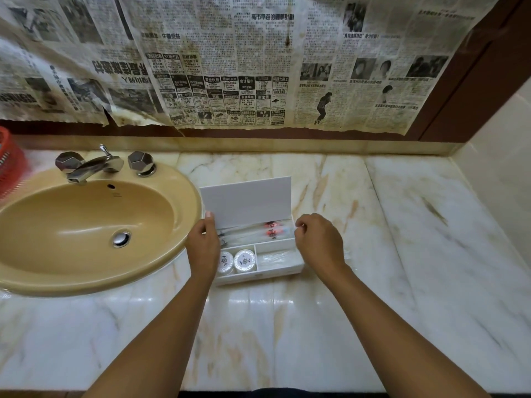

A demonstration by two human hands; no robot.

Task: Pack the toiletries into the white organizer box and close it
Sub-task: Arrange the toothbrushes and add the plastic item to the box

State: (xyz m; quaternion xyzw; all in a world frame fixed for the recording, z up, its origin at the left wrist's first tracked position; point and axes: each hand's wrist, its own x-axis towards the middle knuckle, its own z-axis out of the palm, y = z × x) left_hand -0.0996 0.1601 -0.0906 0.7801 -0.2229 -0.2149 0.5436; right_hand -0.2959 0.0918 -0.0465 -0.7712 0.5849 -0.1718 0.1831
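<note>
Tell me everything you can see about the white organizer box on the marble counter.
The white organizer box sits on the marble counter beside the tan sink. Its flat lid stands raised at the back. Dividers split it into compartments: wrapped items behind, two round white soaps front-left. The left hand touches the lid's left edge; the right hand hovers over its right end.

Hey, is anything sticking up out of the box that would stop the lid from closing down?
Nothing visible does. The lid stands raised at the back; the wrapped items and round soaps appear to lie below the box rim. The left hand holds the lid's left edge.
</note>
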